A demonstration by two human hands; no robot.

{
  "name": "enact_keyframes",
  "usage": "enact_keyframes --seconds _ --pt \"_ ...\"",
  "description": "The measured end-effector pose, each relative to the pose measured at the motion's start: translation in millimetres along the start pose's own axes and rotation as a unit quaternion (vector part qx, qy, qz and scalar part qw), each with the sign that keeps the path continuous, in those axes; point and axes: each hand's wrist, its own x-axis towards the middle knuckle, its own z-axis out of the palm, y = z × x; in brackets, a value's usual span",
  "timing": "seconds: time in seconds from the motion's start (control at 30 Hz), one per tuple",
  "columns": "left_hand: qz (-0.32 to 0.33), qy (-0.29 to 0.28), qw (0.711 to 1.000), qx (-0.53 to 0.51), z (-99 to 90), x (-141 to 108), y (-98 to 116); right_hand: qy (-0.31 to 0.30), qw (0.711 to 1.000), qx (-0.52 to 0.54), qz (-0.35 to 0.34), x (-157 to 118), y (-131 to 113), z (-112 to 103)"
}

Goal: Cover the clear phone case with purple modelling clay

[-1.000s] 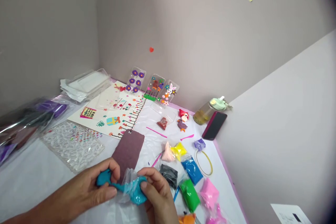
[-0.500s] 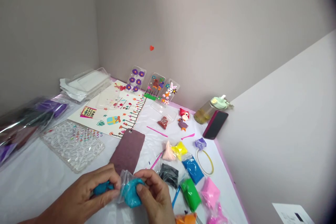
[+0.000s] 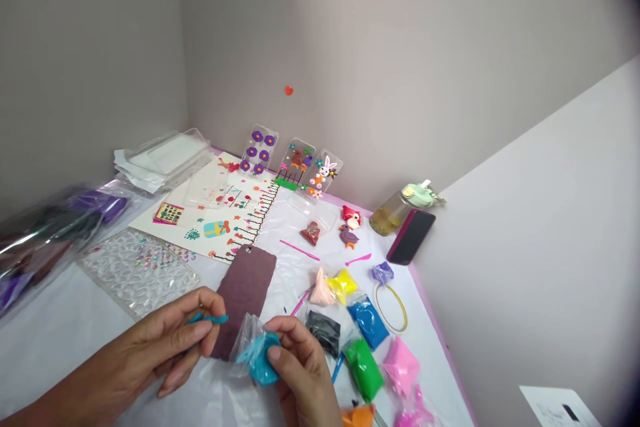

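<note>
My left hand (image 3: 170, 340) pinches a small piece of turquoise modelling clay (image 3: 214, 319) between thumb and fingers. Close by on the right, my right hand (image 3: 303, 367) grips a clear plastic bag of turquoise clay (image 3: 261, 357), its open end facing the left hand. Partly behind both hands lies a flat, dark purple clay slab (image 3: 247, 283), with a small hole near its top. Right of my right hand are bagged clays: black (image 3: 324, 332), green (image 3: 363, 368) and blue (image 3: 369, 321).
More clay bags, pink (image 3: 401, 367) and yellow (image 3: 343, 285), lie at the right. Decorated phone cases (image 3: 296, 163) lean on the back wall. A jug (image 3: 390, 211) and a phone (image 3: 412, 237) stand at the right edge. A gem-covered sheet (image 3: 143, 270) lies left.
My left hand has drawn up and away from the bag and now shows a small turquoise piece at its fingertips. The right hand with the bag has shifted slightly right.
</note>
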Motion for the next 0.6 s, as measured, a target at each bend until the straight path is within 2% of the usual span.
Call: enact_keyframes --seconds 0.2,0.37,0.47,0.6 --pt "-0.007 -0.035 0.999 0.024 3.9 -1 -11 0.013 0.999 -0.003 -0.037 -3 1 6" --pt "0.011 -0.015 1.000 0.006 2.2 2 -15 0.020 0.999 -0.020 -0.039 -3 2 6" --pt "0.013 -0.022 0.998 0.060 1.0 1 -16 0.028 0.998 -0.021 -0.044 -1 2 5" --pt "0.030 0.009 0.987 0.159 1.8 -2 -16 0.050 0.997 -0.029 -0.046 -1 2 6"
